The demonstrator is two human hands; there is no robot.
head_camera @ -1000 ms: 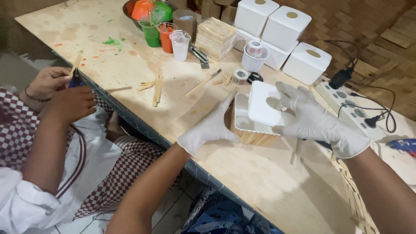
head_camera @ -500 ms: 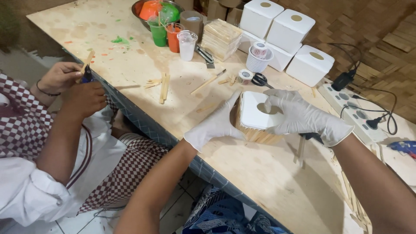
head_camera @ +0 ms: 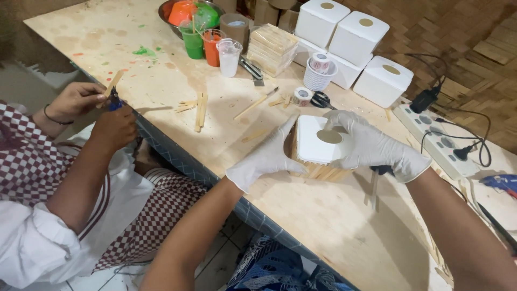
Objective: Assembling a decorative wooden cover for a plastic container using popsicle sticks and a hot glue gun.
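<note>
Two gloved hands are seen at the near middle of the desk (head_camera: 161,70), clamped on a white box (head_camera: 318,145) with a round hole in its top and wooden sticks along its lower side. The left hand (head_camera: 266,159) is pressed against the box's left side, fingers together and curled round the edge; the right hand (head_camera: 377,148) is laid over the right side and top, fingers wrapped on it. The box is held on the desk just in front of the person. At the left edge a co-worker in a checked garment is seated, and a stick (head_camera: 113,83) is held in that person's hands beside a small blue tool (head_camera: 114,102). Loose sticks (head_camera: 200,110) are scattered mid-desk, well apart from the box. Just beyond the box, scissors (head_camera: 322,99) and a tape roll (head_camera: 301,96) are found beside a white cup (head_camera: 319,74). A power strip (head_camera: 439,143) is laid at the right with cables plugged in. Farther back, a stack of sticks (head_camera: 272,48), a clear cup (head_camera: 229,56), an orange cup (head_camera: 212,46) and a green cup (head_camera: 193,40) are lined up near a metal bowl (head_camera: 169,8). Three more white boxes (head_camera: 355,37) are grouped at the far right.
</note>
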